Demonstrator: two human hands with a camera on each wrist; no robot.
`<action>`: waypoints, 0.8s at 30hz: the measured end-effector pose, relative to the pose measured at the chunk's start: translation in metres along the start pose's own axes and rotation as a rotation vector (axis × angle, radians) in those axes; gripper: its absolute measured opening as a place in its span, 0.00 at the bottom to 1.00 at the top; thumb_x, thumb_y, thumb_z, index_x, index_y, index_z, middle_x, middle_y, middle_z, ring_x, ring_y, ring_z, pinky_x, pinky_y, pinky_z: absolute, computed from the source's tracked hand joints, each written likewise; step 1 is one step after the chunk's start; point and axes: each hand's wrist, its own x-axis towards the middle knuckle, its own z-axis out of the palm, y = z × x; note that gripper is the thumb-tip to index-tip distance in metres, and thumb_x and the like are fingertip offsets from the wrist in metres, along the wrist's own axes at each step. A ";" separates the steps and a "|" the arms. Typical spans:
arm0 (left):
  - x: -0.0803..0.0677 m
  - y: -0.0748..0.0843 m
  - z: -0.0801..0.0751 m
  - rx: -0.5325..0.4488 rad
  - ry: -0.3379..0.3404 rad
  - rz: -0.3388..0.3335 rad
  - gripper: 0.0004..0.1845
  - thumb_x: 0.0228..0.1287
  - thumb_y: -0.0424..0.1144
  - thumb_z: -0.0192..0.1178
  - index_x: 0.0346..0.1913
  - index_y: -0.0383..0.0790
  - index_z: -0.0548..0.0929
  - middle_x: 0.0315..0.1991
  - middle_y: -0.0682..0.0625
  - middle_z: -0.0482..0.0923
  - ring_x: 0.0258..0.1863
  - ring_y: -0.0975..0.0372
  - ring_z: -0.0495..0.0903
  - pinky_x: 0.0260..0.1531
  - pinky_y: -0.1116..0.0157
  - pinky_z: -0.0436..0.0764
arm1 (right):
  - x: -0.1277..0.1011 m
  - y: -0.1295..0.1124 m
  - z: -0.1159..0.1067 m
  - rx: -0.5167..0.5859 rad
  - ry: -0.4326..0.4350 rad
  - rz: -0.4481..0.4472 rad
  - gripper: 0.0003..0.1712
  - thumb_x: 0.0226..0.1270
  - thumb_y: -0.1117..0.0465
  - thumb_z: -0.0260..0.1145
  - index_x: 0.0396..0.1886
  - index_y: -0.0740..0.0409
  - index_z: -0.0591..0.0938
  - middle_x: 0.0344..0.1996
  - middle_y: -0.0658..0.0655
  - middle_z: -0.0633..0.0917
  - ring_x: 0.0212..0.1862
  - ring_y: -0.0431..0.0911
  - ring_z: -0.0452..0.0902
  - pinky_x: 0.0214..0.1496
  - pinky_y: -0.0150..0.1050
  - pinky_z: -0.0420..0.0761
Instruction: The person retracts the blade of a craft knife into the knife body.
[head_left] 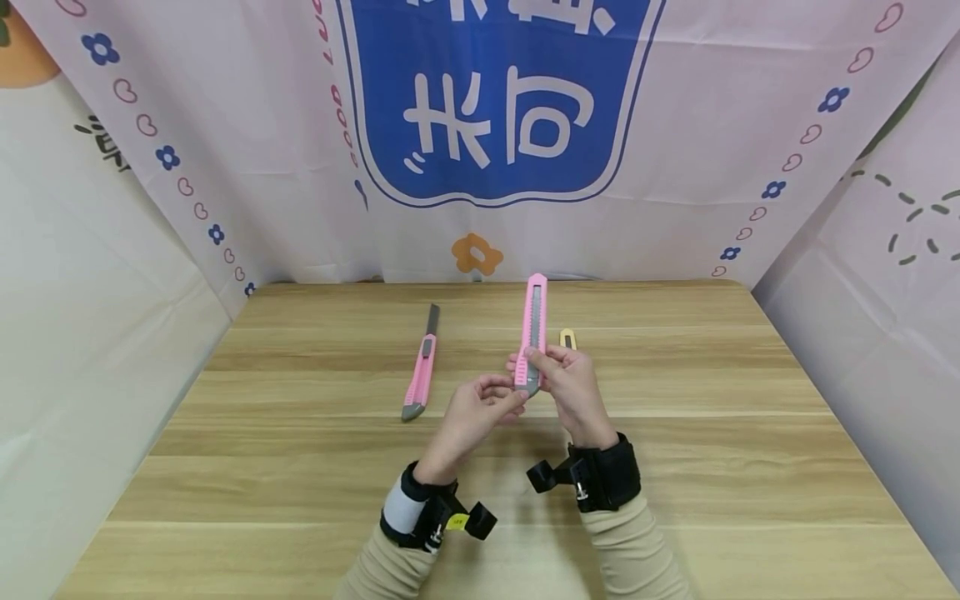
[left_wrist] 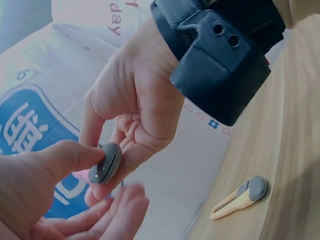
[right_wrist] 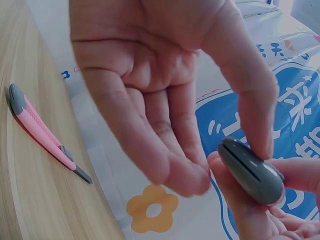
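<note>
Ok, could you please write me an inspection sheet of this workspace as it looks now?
Surface: wooden table, light planks.
Job's things: pink utility knife held upright, grey end cap at its bottom.
Clutter: second pink utility knife lying with blade out; yellow utility knife lying behind the hands.
Fingers: right hand grips the held knife; left hand pinches its end cap.
Cables: nothing seen.
Surroundings: printed cloth backdrop on three sides.
</note>
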 end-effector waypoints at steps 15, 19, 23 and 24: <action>-0.005 0.002 0.011 0.197 0.247 0.310 0.29 0.50 0.35 0.73 0.57 0.31 0.78 0.45 0.37 0.77 0.44 0.53 0.80 0.43 0.66 0.88 | 0.001 0.005 0.006 -0.013 0.083 0.012 0.18 0.67 0.67 0.61 0.51 0.79 0.77 0.23 0.43 0.88 0.29 0.35 0.83 0.33 0.26 0.83; -0.006 0.001 0.013 0.259 0.274 0.341 0.29 0.50 0.36 0.73 0.56 0.31 0.79 0.45 0.38 0.77 0.43 0.54 0.80 0.42 0.68 0.88 | 0.001 0.007 0.011 -0.037 0.095 -0.001 0.18 0.66 0.68 0.62 0.50 0.79 0.78 0.22 0.41 0.86 0.29 0.34 0.83 0.32 0.26 0.82; -0.006 0.000 0.015 0.325 0.320 0.356 0.29 0.48 0.36 0.74 0.55 0.30 0.80 0.43 0.39 0.78 0.40 0.55 0.80 0.40 0.68 0.88 | 0.002 0.010 0.015 -0.068 0.115 -0.004 0.17 0.65 0.68 0.63 0.49 0.77 0.80 0.23 0.43 0.87 0.30 0.34 0.83 0.33 0.26 0.81; -0.006 0.000 0.015 0.339 0.331 0.358 0.29 0.48 0.36 0.75 0.55 0.30 0.80 0.42 0.39 0.78 0.40 0.56 0.80 0.39 0.68 0.88 | 0.002 0.011 0.016 -0.074 0.118 -0.003 0.16 0.65 0.67 0.64 0.48 0.76 0.80 0.23 0.43 0.87 0.30 0.34 0.83 0.33 0.26 0.81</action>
